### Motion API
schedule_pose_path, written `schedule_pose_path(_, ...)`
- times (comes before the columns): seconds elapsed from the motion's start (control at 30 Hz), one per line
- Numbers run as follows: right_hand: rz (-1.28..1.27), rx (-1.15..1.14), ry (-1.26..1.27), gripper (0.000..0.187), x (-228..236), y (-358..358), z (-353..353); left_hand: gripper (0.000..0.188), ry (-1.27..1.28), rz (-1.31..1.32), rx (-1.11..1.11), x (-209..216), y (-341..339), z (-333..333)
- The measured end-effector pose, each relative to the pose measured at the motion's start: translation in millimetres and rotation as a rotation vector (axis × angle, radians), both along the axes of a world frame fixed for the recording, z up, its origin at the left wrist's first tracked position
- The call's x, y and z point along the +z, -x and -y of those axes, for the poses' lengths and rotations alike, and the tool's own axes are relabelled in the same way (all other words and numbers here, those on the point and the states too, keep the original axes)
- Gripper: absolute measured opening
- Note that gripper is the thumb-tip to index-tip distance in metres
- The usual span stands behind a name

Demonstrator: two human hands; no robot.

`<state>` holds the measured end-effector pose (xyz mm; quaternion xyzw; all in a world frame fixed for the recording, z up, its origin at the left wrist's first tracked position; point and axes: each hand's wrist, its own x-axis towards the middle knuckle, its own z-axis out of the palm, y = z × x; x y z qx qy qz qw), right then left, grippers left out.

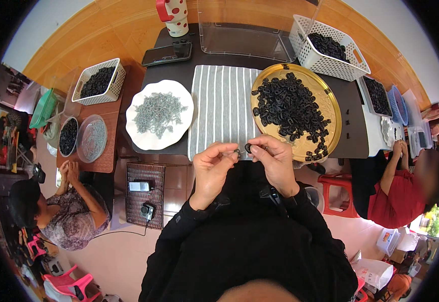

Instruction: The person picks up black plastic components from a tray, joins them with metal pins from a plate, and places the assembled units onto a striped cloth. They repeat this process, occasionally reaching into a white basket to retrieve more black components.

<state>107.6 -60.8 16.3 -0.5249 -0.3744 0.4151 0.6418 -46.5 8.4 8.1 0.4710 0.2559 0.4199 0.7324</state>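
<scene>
My left hand pinches a small dark piece between thumb and fingertips; it is too small to make out exactly. Close beside it, my right hand has thumb and forefinger closed on a black oval ring-shaped part. Both hands are at the near edge of a grey-and-white striped cloth. Left of the cloth, a white scalloped plate bears a heap of small silvery metal pieces. On the right, a round golden tray carries a pile of black ring-shaped parts.
A phone and a spotted tumbler are at the back. White baskets of black parts stand back right and left. Behind the cloth is a clear plastic box. Co-workers sit left and right.
</scene>
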Motion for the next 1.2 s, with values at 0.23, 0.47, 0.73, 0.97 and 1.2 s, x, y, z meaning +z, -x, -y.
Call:
schedule_pose_path(0.23,-0.014,-0.009,-0.026,0.015,-0.4,5.8,1.9,0.022,-0.016,0.008,0.027,-0.4,-2.4,4.2)
schedule_pose_path(0.47,0.039,-0.042,-0.066,0.013,-1.0,10.1,1.9,0.022,-0.015,0.005,0.063,-1.5,-5.0,6.7)
schedule_pose_path(0.73,0.077,-0.08,-0.116,0.01,-1.4,15.5,2.7,0.02,0.011,0.04,0.095,-1.3,-10.5,13.5)
schedule_pose_path(0.97,0.045,-0.085,-0.133,0.012,2.6,17.2,3.9,0.025,0.048,0.119,0.034,-4.5,-10.2,13.8)
schedule_pose_path(1.2,0.062,-0.008,-0.233,0.023,0.7,16.8,6.5,0.029,0.034,0.14,0.018,-1.2,-11.6,15.0)
